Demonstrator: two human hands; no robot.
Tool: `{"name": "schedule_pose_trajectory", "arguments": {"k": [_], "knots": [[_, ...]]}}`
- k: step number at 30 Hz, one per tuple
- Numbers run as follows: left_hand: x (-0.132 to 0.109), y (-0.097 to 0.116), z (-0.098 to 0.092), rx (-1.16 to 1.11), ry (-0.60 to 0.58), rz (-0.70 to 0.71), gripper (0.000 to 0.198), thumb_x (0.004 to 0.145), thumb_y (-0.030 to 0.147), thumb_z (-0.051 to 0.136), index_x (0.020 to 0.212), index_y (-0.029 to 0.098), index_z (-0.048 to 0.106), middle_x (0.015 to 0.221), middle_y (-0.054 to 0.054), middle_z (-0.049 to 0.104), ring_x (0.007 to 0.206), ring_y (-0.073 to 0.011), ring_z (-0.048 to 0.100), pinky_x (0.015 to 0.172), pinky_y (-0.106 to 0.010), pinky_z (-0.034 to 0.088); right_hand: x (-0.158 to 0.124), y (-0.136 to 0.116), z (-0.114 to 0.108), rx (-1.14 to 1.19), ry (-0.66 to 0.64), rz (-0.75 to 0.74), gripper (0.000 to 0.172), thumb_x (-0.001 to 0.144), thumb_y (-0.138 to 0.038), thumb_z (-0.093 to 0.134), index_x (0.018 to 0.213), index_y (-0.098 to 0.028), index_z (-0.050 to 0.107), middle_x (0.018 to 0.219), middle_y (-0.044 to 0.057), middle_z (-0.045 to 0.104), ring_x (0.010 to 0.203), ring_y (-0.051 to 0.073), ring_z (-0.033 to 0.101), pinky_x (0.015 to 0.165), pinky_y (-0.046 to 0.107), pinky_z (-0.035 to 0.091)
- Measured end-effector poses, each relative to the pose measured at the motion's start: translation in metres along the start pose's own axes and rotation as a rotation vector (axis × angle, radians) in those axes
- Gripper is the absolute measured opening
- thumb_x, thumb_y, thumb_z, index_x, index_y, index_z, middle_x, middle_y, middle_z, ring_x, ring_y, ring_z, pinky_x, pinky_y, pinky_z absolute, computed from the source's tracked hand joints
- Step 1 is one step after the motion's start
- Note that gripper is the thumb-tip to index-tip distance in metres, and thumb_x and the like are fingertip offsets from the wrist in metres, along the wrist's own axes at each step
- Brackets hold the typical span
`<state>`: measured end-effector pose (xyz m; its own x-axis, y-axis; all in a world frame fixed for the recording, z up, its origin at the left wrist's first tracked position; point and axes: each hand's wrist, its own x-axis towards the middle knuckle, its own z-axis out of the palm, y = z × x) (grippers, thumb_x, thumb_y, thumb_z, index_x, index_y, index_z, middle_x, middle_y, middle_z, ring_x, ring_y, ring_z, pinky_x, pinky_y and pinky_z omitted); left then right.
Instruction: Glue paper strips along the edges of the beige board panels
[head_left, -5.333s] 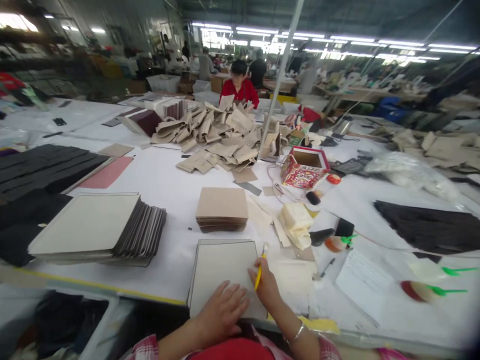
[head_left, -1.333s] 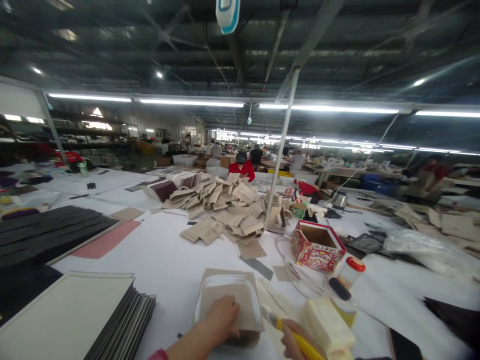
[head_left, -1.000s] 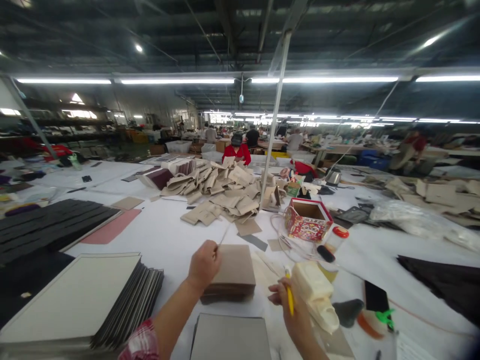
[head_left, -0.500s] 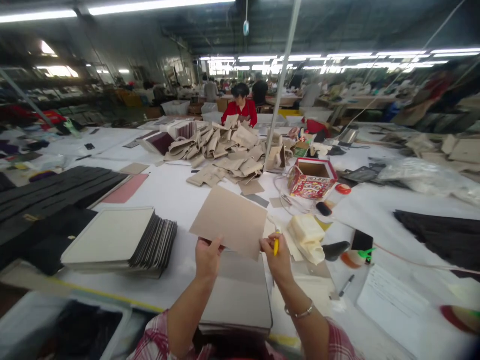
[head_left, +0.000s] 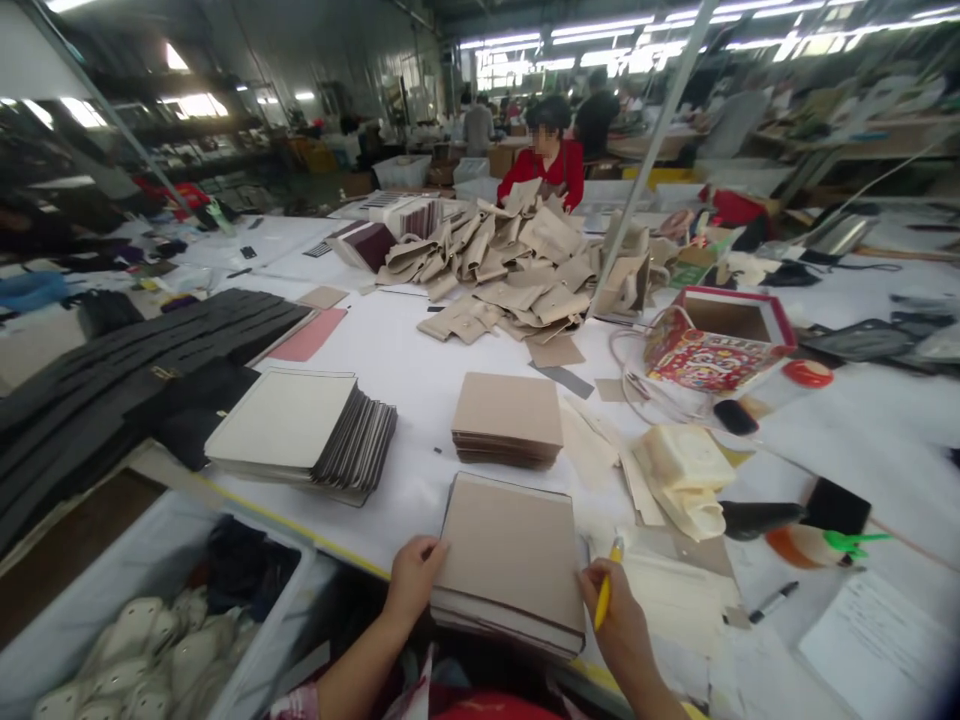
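Note:
A beige board (head_left: pixel 510 540) lies on top of a stack of grey-white panels (head_left: pixel 495 618) at the table's front edge. Its left edge is between the thumb and curled fingers of my left hand (head_left: pixel 415 578). At the right edge, my right hand (head_left: pixel 619 605) is closed around a slim yellow pen-like tool (head_left: pixel 608 585) with a pale upper end. The fingertips of that hand also touch the board's side. Just beyond stands a shorter stack of beige boards (head_left: pixel 507 408). To the left is a thick pile of pale, dark-edged panels (head_left: pixel 289 415).
Black material (head_left: pixel 172 370) covers the left side, above a bin (head_left: pixel 247 640) of beige pieces. A heap of beige pieces (head_left: pixel 517 260) lies in front of a person in red (head_left: pixel 551 165). On the right are a red patterned box (head_left: pixel 709 345), yellowish cloth (head_left: pixel 682 475) and a pen (head_left: pixel 774 602).
The beige board has come down from mid-air onto the front stack, both hands lowering with it. The view has turned left and down, revealing the short beige stack behind.

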<state>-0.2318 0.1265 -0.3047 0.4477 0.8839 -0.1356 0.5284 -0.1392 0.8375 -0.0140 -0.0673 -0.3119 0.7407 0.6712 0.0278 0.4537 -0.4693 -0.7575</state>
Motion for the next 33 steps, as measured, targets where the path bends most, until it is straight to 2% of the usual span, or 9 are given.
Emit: {"name": "schedule_pose_trajectory", "arguments": {"k": [5, 13, 22, 28, 33], "knots": [[0.011, -0.011, 0.006, 0.036, -0.016, -0.045, 0.033, 0.075, 0.043, 0.047, 0.057, 0.016, 0.055, 0.055, 0.002, 0.050, 0.058, -0.0129, 0.046, 0.057, -0.022, 0.036, 0.008, 0.002, 0.009, -0.033, 0.017, -0.013, 0.025, 0.077, -0.047, 0.044, 0.083, -0.023, 0.041, 0.070, 0.001, 0.057, 0.057, 0.016, 0.057, 0.054, 0.026, 0.043], [0.019, -0.013, 0.008, 0.027, -0.005, -0.060, 0.035, 0.074, 0.045, 0.046, 0.054, 0.017, 0.048, 0.052, 0.003, 0.044, 0.055, -0.0113, 0.041, 0.053, -0.020, 0.032, 0.010, -0.001, 0.011, -0.102, -0.008, -0.001, 0.024, 0.078, -0.046, 0.042, 0.087, -0.023, 0.041, 0.072, 0.001, 0.057, 0.058, 0.017, 0.058, 0.055, 0.027, 0.043], [0.026, -0.018, 0.008, 0.036, -0.105, -0.086, 0.039, 0.072, 0.050, 0.047, 0.052, 0.017, 0.045, 0.050, 0.004, 0.039, 0.054, -0.0115, 0.038, 0.053, -0.021, 0.031, 0.011, -0.007, 0.013, -0.107, -0.046, 0.058, 0.021, 0.079, -0.039, 0.041, 0.092, -0.022, 0.041, 0.073, 0.002, 0.057, 0.061, 0.017, 0.059, 0.059, 0.027, 0.044], [0.030, -0.024, 0.008, 0.024, -0.174, -0.096, 0.040, 0.071, 0.052, 0.049, 0.051, 0.017, 0.045, 0.048, 0.005, 0.039, 0.052, -0.0116, 0.037, 0.053, -0.021, 0.031, 0.012, -0.013, 0.013, -0.096, -0.032, 0.061, 0.016, 0.079, -0.031, 0.039, 0.090, -0.020, 0.044, 0.067, 0.000, 0.056, 0.058, 0.016, 0.057, 0.055, 0.024, 0.041], [0.034, -0.031, 0.009, 0.049, -0.196, -0.086, 0.039, 0.070, 0.052, 0.049, 0.052, 0.017, 0.046, 0.050, 0.004, 0.042, 0.054, -0.0120, 0.039, 0.054, -0.021, 0.032, 0.014, -0.012, 0.014, -0.154, -0.070, 0.076, 0.015, 0.080, -0.028, 0.036, 0.091, -0.020, 0.043, 0.064, -0.001, 0.054, 0.055, 0.015, 0.055, 0.053, 0.023, 0.037]]}}
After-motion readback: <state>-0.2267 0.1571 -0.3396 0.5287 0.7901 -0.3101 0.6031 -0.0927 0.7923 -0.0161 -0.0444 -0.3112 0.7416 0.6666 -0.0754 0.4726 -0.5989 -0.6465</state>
